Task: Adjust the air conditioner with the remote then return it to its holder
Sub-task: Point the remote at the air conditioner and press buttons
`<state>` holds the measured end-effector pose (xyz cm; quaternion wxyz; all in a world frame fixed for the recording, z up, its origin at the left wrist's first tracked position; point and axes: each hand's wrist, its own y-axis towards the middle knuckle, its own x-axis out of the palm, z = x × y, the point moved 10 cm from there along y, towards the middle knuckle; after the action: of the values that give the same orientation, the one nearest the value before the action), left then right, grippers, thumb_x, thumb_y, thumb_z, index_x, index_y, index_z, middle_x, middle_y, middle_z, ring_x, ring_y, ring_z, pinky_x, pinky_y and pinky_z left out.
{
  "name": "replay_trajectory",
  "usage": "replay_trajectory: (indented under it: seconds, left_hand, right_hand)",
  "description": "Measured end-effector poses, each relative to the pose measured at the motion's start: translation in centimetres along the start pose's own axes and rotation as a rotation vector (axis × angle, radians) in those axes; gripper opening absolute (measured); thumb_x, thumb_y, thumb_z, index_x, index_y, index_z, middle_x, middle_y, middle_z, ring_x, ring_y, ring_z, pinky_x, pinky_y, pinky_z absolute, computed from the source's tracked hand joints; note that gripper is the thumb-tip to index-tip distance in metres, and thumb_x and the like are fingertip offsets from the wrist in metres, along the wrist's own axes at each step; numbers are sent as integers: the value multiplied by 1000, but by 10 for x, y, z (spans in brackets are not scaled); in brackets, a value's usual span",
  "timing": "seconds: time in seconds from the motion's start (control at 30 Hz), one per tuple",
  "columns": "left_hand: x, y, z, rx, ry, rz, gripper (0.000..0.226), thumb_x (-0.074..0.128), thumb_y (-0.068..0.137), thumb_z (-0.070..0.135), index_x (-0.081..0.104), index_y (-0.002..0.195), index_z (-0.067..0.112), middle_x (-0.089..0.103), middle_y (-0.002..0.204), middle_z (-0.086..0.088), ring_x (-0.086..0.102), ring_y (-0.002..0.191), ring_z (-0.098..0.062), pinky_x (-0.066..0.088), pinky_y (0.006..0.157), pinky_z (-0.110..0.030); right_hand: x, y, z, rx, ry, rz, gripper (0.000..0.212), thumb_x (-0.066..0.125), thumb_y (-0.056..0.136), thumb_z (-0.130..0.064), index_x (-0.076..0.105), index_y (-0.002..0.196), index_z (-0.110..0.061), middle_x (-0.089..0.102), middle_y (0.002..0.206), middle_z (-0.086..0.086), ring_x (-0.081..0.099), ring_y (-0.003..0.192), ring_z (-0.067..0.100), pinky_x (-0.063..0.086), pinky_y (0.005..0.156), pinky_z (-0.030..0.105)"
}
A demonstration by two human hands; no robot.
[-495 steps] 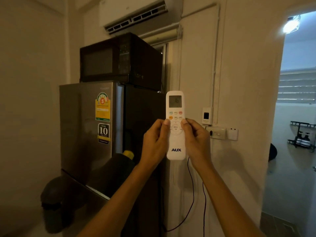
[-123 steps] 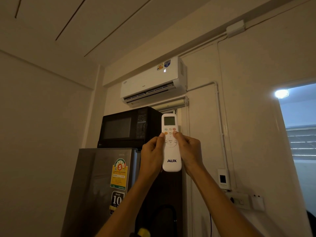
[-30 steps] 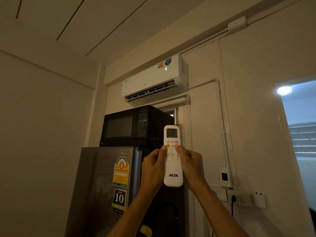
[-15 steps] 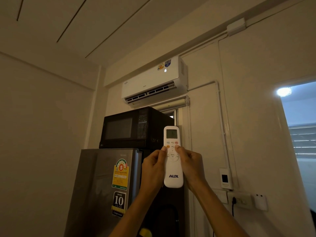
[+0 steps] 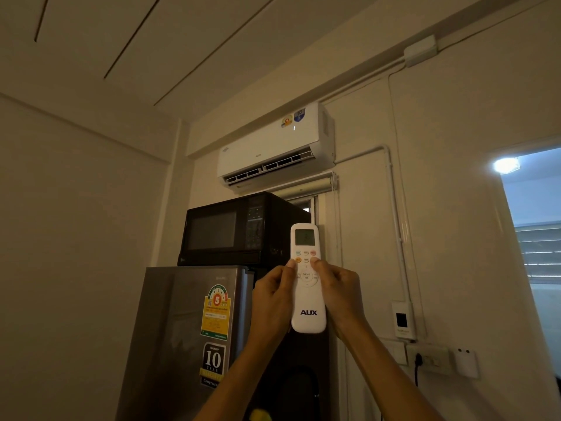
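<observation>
I hold a white AUX remote (image 5: 307, 311) upright at chest height, its screen end pointing up at the white air conditioner (image 5: 273, 147) mounted high on the wall. My left hand (image 5: 271, 299) grips the remote's left side and my right hand (image 5: 341, 294) its right side. Both thumbs rest on the button rows just above the round MENU pad. A small light glows on the air conditioner's front. A white wall holder (image 5: 402, 320) with a dark window hangs on the wall to the right, below the pipe.
A black microwave (image 5: 239, 229) sits on a steel fridge (image 5: 188, 338) straight ahead. Sockets and a plugged-in cable (image 5: 425, 360) are on the right wall. A bright doorway (image 5: 534, 238) opens at far right. A rolled blind (image 5: 303, 185) hangs under the air conditioner.
The remote and both hands have stayed almost still over the last second. The lit mark on the air conditioner's front has changed from a digit to a single short line.
</observation>
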<state>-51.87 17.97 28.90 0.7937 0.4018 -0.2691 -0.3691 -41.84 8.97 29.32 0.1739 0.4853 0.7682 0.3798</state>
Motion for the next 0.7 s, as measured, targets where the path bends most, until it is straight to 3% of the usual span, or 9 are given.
replay_trajectory:
  seconds: [0.13, 0.7]
  left_hand:
    - [-1, 0, 0, 0, -2, 2, 15, 44, 91, 21, 55, 83, 27, 66, 79, 3, 68, 59, -2, 52, 47, -12]
    - [0, 0, -1, -7, -1, -6, 14, 43, 91, 22, 57, 86, 24, 67, 81, 0, 68, 60, -4, 51, 48, -12]
  right_hand:
    - [0, -1, -1, -5, 9, 1, 9, 57, 84, -32, 59, 75, -30, 67, 80, -1, 69, 71, 22, 57, 65, 35]
    - [0, -2, 0, 13, -15, 4, 9, 58, 83, -34, 59, 75, -29, 69, 86, 4, 70, 77, 28, 58, 73, 44]
